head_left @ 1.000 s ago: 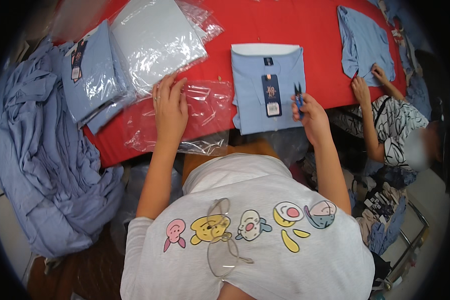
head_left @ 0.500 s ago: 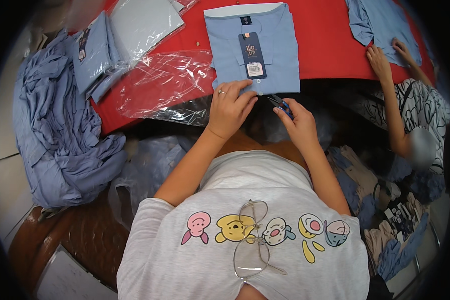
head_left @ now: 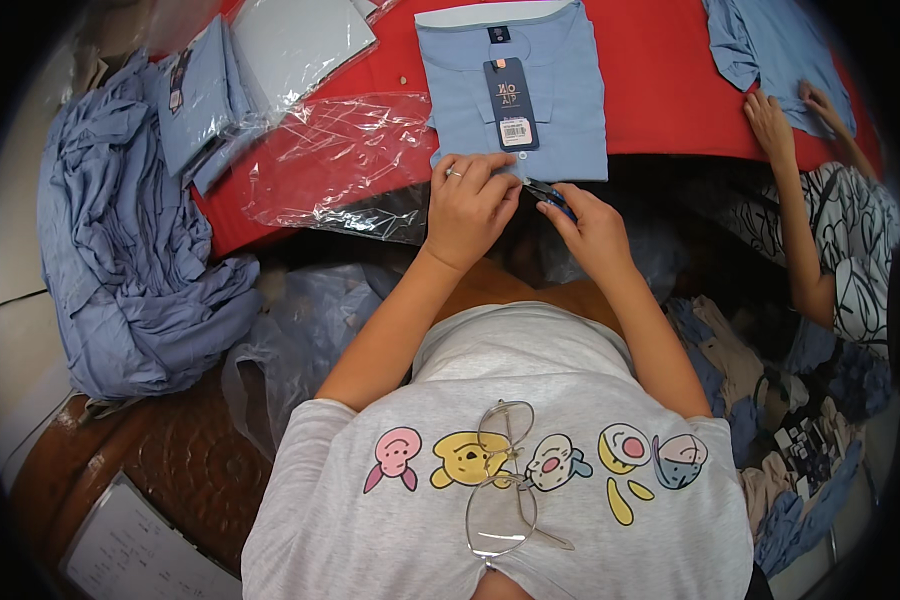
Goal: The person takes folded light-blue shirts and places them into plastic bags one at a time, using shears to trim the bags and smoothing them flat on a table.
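blue-handled metal snips (head_left: 551, 195), clamped in right hand (head_left: 597, 229), point leftward to folded light-blue cloth shirt (head_left: 568, 112), edge pinched by left hand (head_left: 468, 207).

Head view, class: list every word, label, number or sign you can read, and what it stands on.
Dark tag on folded shirt: large lettering, not copied here.
White sticker on it: barcode; print too small.
Neck label: too small.
Small tag on bagged shirt: blurred.
White sheet: unreadable.

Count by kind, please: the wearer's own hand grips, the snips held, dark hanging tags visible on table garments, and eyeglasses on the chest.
Grips (left grip, right grip): 2
Snips: 1
Dark hanging tags: 2
Eyeglasses (pair): 1
Total: 6
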`<state>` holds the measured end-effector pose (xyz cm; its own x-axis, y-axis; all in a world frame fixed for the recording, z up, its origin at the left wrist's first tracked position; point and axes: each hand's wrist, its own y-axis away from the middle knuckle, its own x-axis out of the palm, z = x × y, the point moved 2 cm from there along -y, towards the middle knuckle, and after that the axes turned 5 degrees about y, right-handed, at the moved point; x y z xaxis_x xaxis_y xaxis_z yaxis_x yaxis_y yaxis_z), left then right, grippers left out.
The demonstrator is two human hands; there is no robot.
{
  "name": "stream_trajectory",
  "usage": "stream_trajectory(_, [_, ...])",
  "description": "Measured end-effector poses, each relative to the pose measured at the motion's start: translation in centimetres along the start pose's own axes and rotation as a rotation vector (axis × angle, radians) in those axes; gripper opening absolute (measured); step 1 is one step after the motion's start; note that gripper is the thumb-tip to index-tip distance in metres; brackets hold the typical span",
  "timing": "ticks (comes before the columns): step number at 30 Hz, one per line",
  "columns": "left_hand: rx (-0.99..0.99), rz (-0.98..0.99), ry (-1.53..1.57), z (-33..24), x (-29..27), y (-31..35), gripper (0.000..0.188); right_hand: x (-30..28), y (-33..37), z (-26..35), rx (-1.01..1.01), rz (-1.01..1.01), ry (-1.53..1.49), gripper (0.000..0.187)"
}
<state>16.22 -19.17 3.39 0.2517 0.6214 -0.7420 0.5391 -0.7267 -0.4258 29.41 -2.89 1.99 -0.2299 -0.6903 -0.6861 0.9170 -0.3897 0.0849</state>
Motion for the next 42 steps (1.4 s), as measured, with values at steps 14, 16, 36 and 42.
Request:
stream_trajectory(14, [-0.092, 0.003, 0.069, -0.8, -0.6, 0.3, 0.011, 0.5, -0.7, 0.0, 0.150, 0.105, -0.182, 0.032])
stream_trajectory(16, [-0.117, 0.017, 0.085, -0.8, -0.8, 0.5, 0.012, 0.2, -0.7, 0.0, 0.159, 0.077, -0.200, 0.031])
stream_trajectory(36, [-1.462, -0.167, 1.615, -1.4, 4.6, 2.2, 0.056, -2.2, -1.1, 1.4, -0.242, -0.244, -0.060, 0.032])
stream_trajectory(42, [-1.460, -0.158, 1.473, -0.9, 5.0, 2.4, 0.051, -0.2, -2.9, 2.1, -0.344, -0.183, 0.192, 0.033])
